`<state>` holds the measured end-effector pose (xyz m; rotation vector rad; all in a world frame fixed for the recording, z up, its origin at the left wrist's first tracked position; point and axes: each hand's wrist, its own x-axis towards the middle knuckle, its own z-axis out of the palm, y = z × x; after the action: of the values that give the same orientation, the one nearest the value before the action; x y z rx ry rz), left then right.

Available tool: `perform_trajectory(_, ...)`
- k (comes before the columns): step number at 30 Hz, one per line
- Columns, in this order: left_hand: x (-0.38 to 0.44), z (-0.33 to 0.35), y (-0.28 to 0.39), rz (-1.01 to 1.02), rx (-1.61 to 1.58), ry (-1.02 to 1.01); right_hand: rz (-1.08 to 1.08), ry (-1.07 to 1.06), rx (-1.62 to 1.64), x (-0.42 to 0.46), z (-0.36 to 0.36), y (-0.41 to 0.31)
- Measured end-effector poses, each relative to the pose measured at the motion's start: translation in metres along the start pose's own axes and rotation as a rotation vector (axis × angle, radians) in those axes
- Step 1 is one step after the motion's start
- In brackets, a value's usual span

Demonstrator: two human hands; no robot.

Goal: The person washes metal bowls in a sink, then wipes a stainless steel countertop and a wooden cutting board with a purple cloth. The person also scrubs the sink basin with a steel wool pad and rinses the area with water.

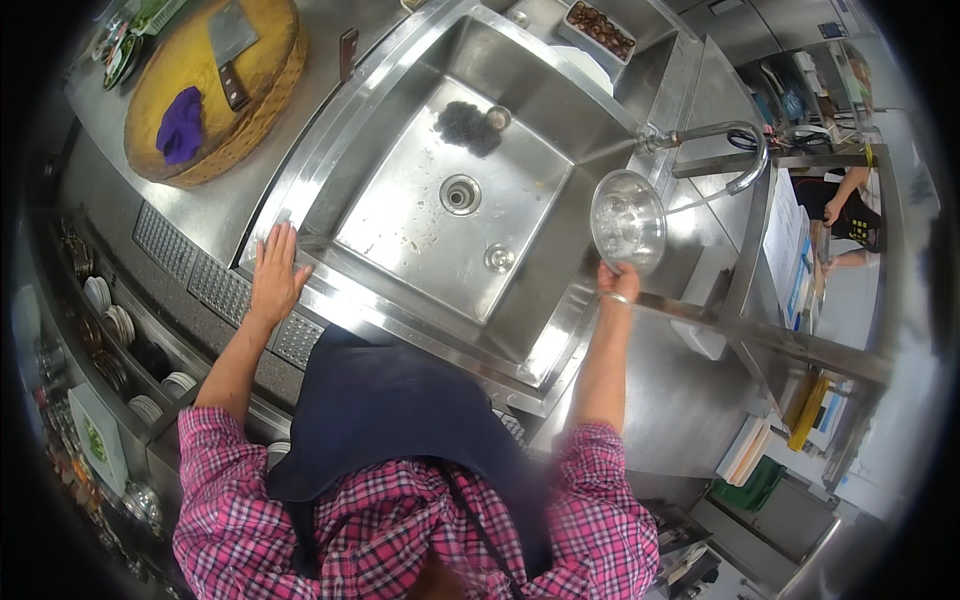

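Note:
In my right hand [621,283] is a shiny round metal bowl [628,225], gripped by its near rim. The bowl is tilted under a curved faucet [752,161], and a thin stream of water reaches it. My left hand [277,274] lies flat on the front left rim of a stainless steel sink [420,319], holding nothing. A dark scouring pad [466,127] rests on the sink floor beside a small round object [498,118]. The drain [460,195] is in the middle. Nearer me sits a small round metal piece [499,258].
Left of the sink, a thick round chopping block [262,60] carries a cleaver [231,41] and a purple cloth [180,127]. A wooden handle [348,54] juts up by the sink's edge. Behind stands a container of brown food [600,30]. Another person's arms [847,195] show beyond a metal frame [750,326].

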<state>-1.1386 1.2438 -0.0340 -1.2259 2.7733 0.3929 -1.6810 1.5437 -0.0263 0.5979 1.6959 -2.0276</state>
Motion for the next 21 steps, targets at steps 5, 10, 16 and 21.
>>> perform_trajectory(5, -0.018, 0.013, 0.019, 0.010, -0.025, -0.015, 0.080, 0.004, 0.122, 0.015, -0.016, 0.002)
perform_trajectory(10, -0.017, 0.012, 0.053, 0.127, -0.120, -0.049, 0.018, -0.023, 0.005, 0.007, -0.008, -0.005)
perform_trajectory(16, -0.031, -0.007, 0.020, 0.047, 0.022, -0.085, 0.000, -0.030, -0.034, 0.019, -0.018, -0.008)
perform_trajectory(21, -0.036, 0.018, 0.047, 0.069, -0.159, -0.090, 0.057, -0.047, 0.051, 0.051, -0.056, -0.005)
